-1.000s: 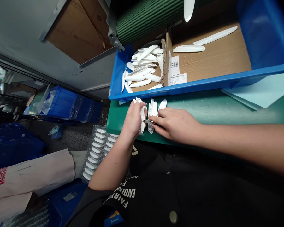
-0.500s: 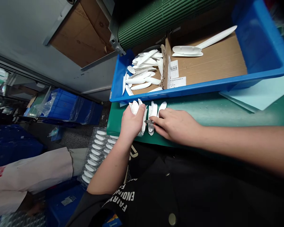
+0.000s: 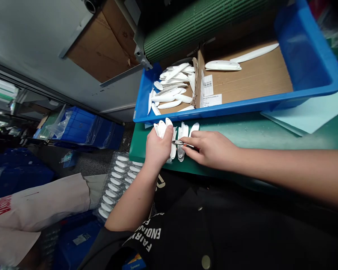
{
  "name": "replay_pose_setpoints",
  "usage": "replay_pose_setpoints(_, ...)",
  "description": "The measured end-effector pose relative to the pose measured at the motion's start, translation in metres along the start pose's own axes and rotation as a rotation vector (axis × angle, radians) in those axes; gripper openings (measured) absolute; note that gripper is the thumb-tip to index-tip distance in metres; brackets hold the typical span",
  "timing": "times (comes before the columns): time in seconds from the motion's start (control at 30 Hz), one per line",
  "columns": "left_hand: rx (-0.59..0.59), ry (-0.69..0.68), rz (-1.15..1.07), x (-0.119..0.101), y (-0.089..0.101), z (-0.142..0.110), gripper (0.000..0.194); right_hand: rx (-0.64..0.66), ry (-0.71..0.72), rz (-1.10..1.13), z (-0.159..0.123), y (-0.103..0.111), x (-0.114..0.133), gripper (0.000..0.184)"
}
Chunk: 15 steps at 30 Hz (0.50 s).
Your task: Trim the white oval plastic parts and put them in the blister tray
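Observation:
My left hand (image 3: 158,147) is closed round several slim white oval plastic parts (image 3: 161,127), their rounded ends fanned out above the thumb. My right hand (image 3: 211,150) grips small nippers (image 3: 179,143) with black and orange handles. Their metal tip points left and meets the edge of the parts by my left hand; whether the jaws are closed cannot be made out. Between the hands a short row of white parts (image 3: 183,131) lies on the green table (image 3: 228,125). One more white part (image 3: 194,128) rests just beyond my right fingers.
A blue bin (image 3: 242,105) with a cardboard divider (image 3: 198,78) stands behind my hands, white parts in both halves. A green ribbed conveyor (image 3: 197,28) runs behind it. Pale blue sheets (image 3: 307,116) lie right. A tray of parts (image 3: 112,187) and a co-worker's sleeve (image 3: 59,198) are at left.
The nippers' tip has moved slightly left against the parts in my left hand, and more of the handles shows. The held parts have shifted a little. The view has tilted slightly.

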State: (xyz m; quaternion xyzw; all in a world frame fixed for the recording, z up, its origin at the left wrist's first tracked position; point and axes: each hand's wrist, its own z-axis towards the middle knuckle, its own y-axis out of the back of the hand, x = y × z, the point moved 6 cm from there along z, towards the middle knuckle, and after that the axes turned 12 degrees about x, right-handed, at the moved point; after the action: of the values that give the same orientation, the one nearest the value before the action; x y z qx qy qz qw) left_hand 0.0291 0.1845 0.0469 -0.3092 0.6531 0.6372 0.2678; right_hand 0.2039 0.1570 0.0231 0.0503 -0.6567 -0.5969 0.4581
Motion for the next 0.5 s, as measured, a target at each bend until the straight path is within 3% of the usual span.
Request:
replay_pose_setpoints(0.17,-0.023,0.028,-0.060,0.008,0.015,0.008,0.030,-0.127,-0.030,0.188,-0.004,0.009,-0.015,0.029)
replay_pose_setpoints(0.33,-0.002,0.043,-0.056,0.012,0.014,0.009,0.031,-0.135,0.008,0.019,-0.004,0.009,-0.009,0.031)
replay_pose_setpoints(0.5,0.037,0.025,-0.039,0.008,0.006,0.005,0.033,-0.050,0.041,-0.161,-0.001,0.002,0.008,0.034)
